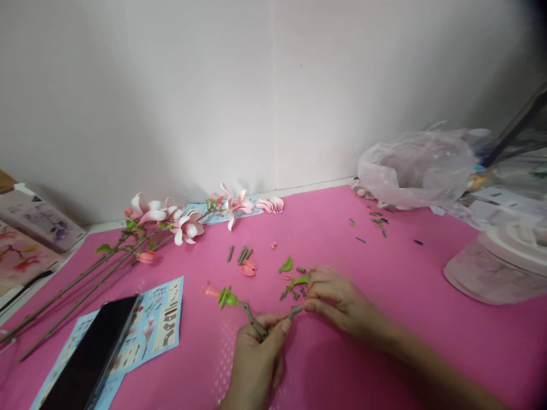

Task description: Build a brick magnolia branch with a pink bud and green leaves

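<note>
My left hand (260,356) is closed around a brown toy flower branch (253,322). Its upper end carries green round parts (228,296) and a translucent pink piece (211,290). A short side piece (294,311) of the branch sticks out past my left thumb. At the tip of that piece, the thumb and fingers of my right hand (331,299) are pinched together; the exact contact is partly hidden. Just beyond my right fingers lie several small brown pieces (296,295), a green leaf part (300,280) and another green leaf (286,264).
Assembled pink-white flower stems (92,285) lie left, behind a black phone (92,356) on an instruction sheet (164,319). Brown sticks (244,254), coral petals (248,267) and a row of petals (270,205) are farther back. A plastic bag (421,168) and lidded tub (499,262) stand right.
</note>
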`<state>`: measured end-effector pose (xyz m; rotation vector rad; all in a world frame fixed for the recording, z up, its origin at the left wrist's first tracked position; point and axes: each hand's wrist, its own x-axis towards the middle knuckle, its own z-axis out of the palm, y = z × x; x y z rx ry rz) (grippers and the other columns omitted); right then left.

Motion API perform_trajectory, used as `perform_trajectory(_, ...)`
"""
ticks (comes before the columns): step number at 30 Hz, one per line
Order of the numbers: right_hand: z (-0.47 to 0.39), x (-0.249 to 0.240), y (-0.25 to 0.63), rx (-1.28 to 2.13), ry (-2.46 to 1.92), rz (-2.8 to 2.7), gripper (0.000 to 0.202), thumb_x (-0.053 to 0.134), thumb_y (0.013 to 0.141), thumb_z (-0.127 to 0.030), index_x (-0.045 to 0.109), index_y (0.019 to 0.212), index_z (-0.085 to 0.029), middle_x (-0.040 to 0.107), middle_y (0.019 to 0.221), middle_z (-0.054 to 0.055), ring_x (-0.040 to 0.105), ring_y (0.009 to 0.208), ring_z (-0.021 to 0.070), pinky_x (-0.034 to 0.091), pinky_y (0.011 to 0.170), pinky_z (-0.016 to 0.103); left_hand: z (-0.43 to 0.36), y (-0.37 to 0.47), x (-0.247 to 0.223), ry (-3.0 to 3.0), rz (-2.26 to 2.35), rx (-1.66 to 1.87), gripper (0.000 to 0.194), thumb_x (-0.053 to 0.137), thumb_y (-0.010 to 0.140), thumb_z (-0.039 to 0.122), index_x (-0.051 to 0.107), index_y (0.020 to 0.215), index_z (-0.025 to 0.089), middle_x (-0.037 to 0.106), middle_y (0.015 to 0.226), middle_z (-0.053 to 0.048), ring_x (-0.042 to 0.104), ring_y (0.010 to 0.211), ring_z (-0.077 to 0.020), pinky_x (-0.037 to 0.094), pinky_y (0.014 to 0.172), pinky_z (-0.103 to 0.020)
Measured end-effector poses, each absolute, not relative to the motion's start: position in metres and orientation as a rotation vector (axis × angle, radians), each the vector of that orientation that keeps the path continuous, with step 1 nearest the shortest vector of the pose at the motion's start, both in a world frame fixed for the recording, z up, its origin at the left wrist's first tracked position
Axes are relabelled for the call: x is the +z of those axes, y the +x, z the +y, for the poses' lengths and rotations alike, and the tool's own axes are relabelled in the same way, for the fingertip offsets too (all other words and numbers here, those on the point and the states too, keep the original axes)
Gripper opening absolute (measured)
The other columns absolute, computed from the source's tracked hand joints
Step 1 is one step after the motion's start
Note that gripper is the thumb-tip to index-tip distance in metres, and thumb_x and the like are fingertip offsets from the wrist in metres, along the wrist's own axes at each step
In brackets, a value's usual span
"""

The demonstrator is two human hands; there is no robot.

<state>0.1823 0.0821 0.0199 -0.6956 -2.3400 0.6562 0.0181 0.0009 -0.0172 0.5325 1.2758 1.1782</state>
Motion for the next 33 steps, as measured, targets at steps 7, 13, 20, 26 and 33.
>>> perform_trajectory(7, 0.082, 0.019, 0.182, 0.635, -0.641, -2.414, 0.04, 0.034, 0.097, -0.03, 0.054, 0.064, -0.019, 0.055, 0.068, 0.002, 0.049, 0.069, 0.0158, 0.041, 0.073, 0.032, 0.001, 0.02, -0.026, 0.53, 1.25, 1.225, 0.051, 0.079, 0.049, 0.053, 0.072, 0.074, 0.009, 0.026, 0.024, 0.013, 0.015, 0.022, -0.0013, 0.005, 0.027, -0.017)
perform_trajectory(13, 0.081, 0.017, 0.182, 0.66, -0.649, -2.433, 0.042, 0.031, 0.097, -0.028, 0.055, 0.063, -0.019, 0.055, 0.068, 0.002, 0.05, 0.071, 0.0162, 0.041, 0.073, 0.031, 0.001, 0.021, -0.034, 0.529, 1.246, 1.268, 0.045, 0.081, 0.051, 0.048, 0.074, 0.071, 0.009, 0.028, 0.023, 0.011, 0.019, 0.025, -0.0024, 0.005, 0.029, -0.018)
perform_trajectory(20, 0.078, 0.014, 0.179, 0.719, -0.641, -2.381, 0.042, 0.034, 0.097, -0.028, 0.055, 0.062, -0.019, 0.055, 0.065, 0.001, 0.052, 0.068, 0.0149, 0.041, 0.08, 0.033, 0.001, 0.02, -0.033, 0.546, 1.242, 1.229, 0.043, 0.081, 0.052, 0.047, 0.074, 0.074, 0.01, 0.028, 0.022, 0.011, 0.017, 0.024, -0.002, 0.004, 0.029, -0.018)
perform_trajectory(26, 0.078, 0.011, 0.181, 0.823, -0.838, -2.179, 0.041, 0.029, 0.098, -0.031, 0.061, 0.074, -0.018, 0.059, 0.07, 0.002, 0.054, 0.07, 0.0155, 0.042, 0.072, 0.029, 0.001, 0.02, -0.027, 0.509, 1.249, 1.205, 0.054, 0.079, 0.048, 0.055, 0.07, 0.075, 0.009, 0.024, 0.023, 0.014, 0.013, 0.021, -0.0012, 0.005, 0.026, -0.017)
perform_trajectory(33, 0.081, 0.022, 0.184, 1.011, -0.846, -2.06, 0.017, 0.054, 0.087, -0.028, 0.06, 0.074, -0.018, 0.061, 0.075, 0.003, 0.057, 0.071, 0.0156, 0.044, 0.066, 0.027, -0.002, 0.018, -0.013, 0.536, 1.173, 1.225, 0.039, 0.073, 0.065, 0.048, 0.064, 0.074, 0.011, 0.029, 0.03, 0.014, 0.017, 0.025, -0.0009, 0.012, 0.028, -0.014)
